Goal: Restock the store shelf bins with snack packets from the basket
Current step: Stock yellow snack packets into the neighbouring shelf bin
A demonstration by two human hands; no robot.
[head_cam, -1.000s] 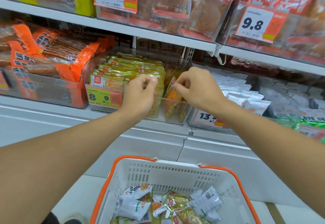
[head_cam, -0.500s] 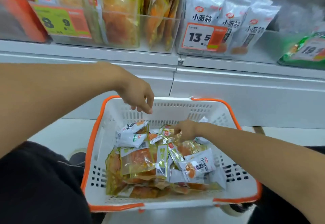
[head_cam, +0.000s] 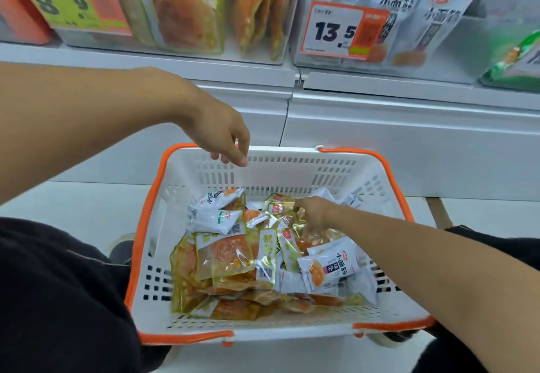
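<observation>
the right hand (head_cam: 317, 214) is down in the basket (head_cam: 292, 168) and pinches a yellow packet (head_cam: 282, 209) at its top edge, probably to lift it toward the bin (head_cam: 222, 15) with the same yellow packets on the shelf (head_cam: 409, 86). the left hand (head_cam: 222, 135) hangs over the far rim, fingers loosely curled and holding nothing, seemingly waiting. many packets lie mixed in the basket.

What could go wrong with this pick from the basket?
The right hand pinches a yellow-edged packet tangled among overlapping ones, so neighbours may lift and drop. White packets are mixed in the basket; a wrong kind could reach the yellow packets' clear bin. The left hand hangs idle, steadying nothing.
</observation>
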